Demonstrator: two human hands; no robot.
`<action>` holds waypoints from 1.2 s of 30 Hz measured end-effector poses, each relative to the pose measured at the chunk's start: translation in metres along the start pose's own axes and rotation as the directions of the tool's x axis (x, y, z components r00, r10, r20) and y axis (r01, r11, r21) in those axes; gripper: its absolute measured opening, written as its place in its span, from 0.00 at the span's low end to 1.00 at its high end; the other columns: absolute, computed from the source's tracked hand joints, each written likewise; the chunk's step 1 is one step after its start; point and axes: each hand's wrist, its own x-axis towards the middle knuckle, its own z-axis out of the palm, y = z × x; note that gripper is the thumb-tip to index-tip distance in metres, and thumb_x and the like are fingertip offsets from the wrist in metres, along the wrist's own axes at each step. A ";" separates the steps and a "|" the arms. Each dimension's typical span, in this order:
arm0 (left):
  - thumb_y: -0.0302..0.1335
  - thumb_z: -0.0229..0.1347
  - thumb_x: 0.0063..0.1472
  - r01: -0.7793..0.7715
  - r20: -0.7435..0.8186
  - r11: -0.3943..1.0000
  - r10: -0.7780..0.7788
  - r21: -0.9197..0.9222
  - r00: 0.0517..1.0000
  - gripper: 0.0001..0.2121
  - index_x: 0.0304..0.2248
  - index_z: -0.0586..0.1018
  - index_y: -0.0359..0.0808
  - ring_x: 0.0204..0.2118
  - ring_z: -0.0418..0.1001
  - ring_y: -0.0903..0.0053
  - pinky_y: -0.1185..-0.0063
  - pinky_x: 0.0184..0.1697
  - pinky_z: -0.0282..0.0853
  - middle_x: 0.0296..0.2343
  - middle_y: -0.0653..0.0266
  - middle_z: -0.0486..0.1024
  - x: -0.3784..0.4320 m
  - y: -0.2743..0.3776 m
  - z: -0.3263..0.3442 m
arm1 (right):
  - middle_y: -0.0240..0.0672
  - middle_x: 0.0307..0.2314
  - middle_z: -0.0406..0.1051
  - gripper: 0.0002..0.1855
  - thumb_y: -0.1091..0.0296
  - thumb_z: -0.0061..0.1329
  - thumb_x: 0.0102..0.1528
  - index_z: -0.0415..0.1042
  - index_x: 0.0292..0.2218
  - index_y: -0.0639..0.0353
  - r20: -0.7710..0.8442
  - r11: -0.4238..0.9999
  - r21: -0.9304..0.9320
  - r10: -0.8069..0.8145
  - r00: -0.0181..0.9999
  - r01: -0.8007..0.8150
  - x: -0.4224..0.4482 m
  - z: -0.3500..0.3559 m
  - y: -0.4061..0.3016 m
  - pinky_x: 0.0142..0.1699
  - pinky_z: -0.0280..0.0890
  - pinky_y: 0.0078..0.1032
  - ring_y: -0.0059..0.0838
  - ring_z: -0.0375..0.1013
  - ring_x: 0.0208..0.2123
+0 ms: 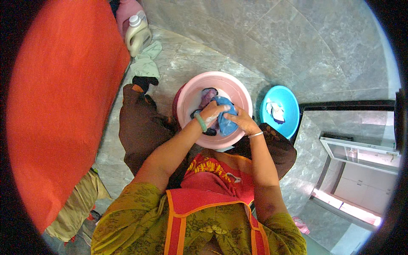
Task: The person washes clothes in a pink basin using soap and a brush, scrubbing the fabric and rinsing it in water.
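A pink plastic basin (214, 76) stands on the floor between my knees, with whitish, sudsy water in it. Over its right half, both hands grip a wet blue cloth (229, 122). Suds show on my left hand (213, 113), which wears a green bangle at the wrist and holds the cloth's left side. From the right, my right hand (242, 120), with a silvery bangle at its wrist, holds the other side, thumb towards the left hand. A purplish cloth with dark edging (208, 95) lies in the basin behind my left hand; further dark-edged parts show below it.
A blue basin (291, 108) holding a white and dark cloth (276, 112) stands at right. Detergent bottles (137, 38) and a pale green cloth (146, 65) are at upper left. A large red surface (67, 95) fills the left. A dark-framed doorway (347, 104) is at right.
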 end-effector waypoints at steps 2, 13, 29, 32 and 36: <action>0.27 0.52 0.51 -0.034 -0.062 0.991 0.042 0.126 0.997 0.11 0.35 0.70 0.35 0.33 0.70 0.79 0.78 0.37 0.66 0.30 0.66 0.71 -0.005 0.001 -0.002 | 0.31 0.28 0.68 0.17 0.59 0.49 0.48 0.68 0.35 0.64 -0.008 0.995 0.011 0.103 0.995 -0.103 -0.006 -0.005 -0.008 0.38 0.62 0.20 0.21 0.66 0.31; 0.39 0.49 0.54 0.109 -0.385 0.935 0.032 0.339 0.922 0.13 0.32 0.73 0.37 0.22 0.68 0.87 0.86 0.20 0.63 0.24 0.69 0.72 -0.030 0.040 0.004 | 0.31 0.25 0.68 0.09 0.63 0.39 0.53 0.66 0.30 0.58 -0.346 0.856 0.511 0.117 0.931 0.082 0.003 -0.027 -0.024 0.25 0.59 0.15 0.17 0.63 0.22; 0.31 0.54 0.48 0.010 -0.094 0.442 0.170 0.897 0.981 0.14 0.32 0.71 0.30 0.31 0.69 0.70 0.73 0.35 0.64 0.26 0.55 0.71 -0.018 0.035 -0.022 | 0.29 0.27 0.69 0.12 0.63 0.47 0.50 0.69 0.34 0.61 -0.201 0.967 0.247 0.118 0.972 -0.066 -0.013 -0.006 -0.023 0.37 0.61 0.17 0.19 0.66 0.30; 0.38 0.51 0.52 0.185 -0.285 0.369 0.240 0.911 0.928 0.18 0.38 0.69 0.33 0.36 0.69 0.71 0.74 0.36 0.65 0.32 0.56 0.70 -0.011 0.008 -0.050 | 0.30 0.25 0.70 0.11 0.65 0.47 0.50 0.69 0.32 0.63 -0.388 0.957 -0.143 -0.287 0.876 0.250 0.000 -0.002 -0.011 0.36 0.62 0.18 0.19 0.67 0.29; 0.54 0.32 0.56 0.347 -0.537 0.937 -0.314 -0.042 0.783 0.29 0.50 0.58 0.42 0.39 0.67 0.70 0.71 0.41 0.65 0.41 0.61 0.65 -0.019 -0.006 -0.006 | 0.29 0.23 0.69 0.07 0.67 0.45 0.50 0.70 0.29 0.60 -0.396 0.913 0.381 0.019 0.918 0.145 0.001 0.036 -0.017 0.33 0.62 0.17 0.19 0.67 0.26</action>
